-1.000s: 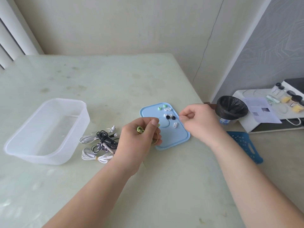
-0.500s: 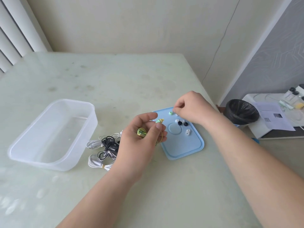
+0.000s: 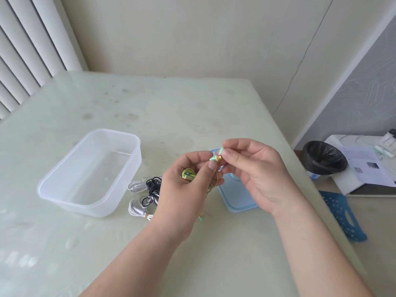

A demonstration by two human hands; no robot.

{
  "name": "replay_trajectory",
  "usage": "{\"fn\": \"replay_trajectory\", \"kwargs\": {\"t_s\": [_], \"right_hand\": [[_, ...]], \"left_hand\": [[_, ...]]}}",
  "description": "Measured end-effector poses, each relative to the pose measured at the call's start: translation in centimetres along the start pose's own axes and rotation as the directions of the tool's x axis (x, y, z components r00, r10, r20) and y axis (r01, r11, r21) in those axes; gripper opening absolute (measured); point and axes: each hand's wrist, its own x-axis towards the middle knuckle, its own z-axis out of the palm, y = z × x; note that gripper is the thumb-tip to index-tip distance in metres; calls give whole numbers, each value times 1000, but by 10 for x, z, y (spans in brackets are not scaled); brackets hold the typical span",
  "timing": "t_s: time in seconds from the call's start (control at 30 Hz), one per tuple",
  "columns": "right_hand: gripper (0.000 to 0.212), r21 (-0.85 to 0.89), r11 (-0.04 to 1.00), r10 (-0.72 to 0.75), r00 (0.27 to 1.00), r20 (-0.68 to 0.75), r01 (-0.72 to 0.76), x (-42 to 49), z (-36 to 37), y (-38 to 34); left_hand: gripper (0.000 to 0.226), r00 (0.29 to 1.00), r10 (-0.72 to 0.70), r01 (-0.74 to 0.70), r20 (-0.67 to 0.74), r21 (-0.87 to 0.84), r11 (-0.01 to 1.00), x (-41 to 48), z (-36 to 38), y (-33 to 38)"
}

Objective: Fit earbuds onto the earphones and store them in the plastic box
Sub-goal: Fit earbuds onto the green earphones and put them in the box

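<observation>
A yellow-green earphone (image 3: 188, 175), its cord coiled, is pinched in the left hand (image 3: 182, 194) above the table, while the right hand (image 3: 257, 174) pinches a mint earbud (image 3: 221, 150) against its tip. Below lie a blue lid (image 3: 237, 200), tangled black and white earphones (image 3: 150, 189) and, further left, the clear plastic box (image 3: 111, 131). All rest on a glossy, stained pale-green table (image 3: 171, 108) between cream walls (image 3: 192, 28), blinds (image 3: 21, 50) and a black-lined bin (image 3: 324, 160).

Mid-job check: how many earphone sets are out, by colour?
Green-yellow earphones, gripped by the left hand, the right hand pinching a green earbud at them: 1
White earphones, on the table: 2
Black earphones, on the table: 1
Total: 4
</observation>
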Motion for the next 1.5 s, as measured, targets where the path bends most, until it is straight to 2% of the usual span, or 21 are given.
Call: {"fn": "replay_trajectory", "kwargs": {"t_s": [0.1, 0.33, 0.7, 0.93, 1.23, 1.5], "right_hand": [[13, 79, 997, 18, 1000, 8, -18, -1, -1, 6], [15, 89, 996, -12, 998, 67, 6, 0, -4, 12], [19, 120, 993, 13, 999, 47, -19, 1, -3, 18], [25, 36, 998, -51, 999, 13, 51, 1, -2, 20], [15, 10, 993, -116, 993, 11, 116, -2, 0, 21], [11, -217, 936, -272, 961, 52, 276, -7, -3, 19]], "left_hand": [[9, 1000, 21, -22, 5, 23, 1000, 0, -1, 0], [7, 999, 50, -50, 1, 79, 996, 2, -2, 1], [5, 998, 67, -67, -6, 83, 994, 1, -2, 1], [4, 998, 54, -52, -21, 80, 995, 2, -2, 0], [4, 997, 69, -67, -28, 83, 994, 1, 0, 0], [1, 995, 87, -82, -40, 124, 989, 0, -1, -3]]}}
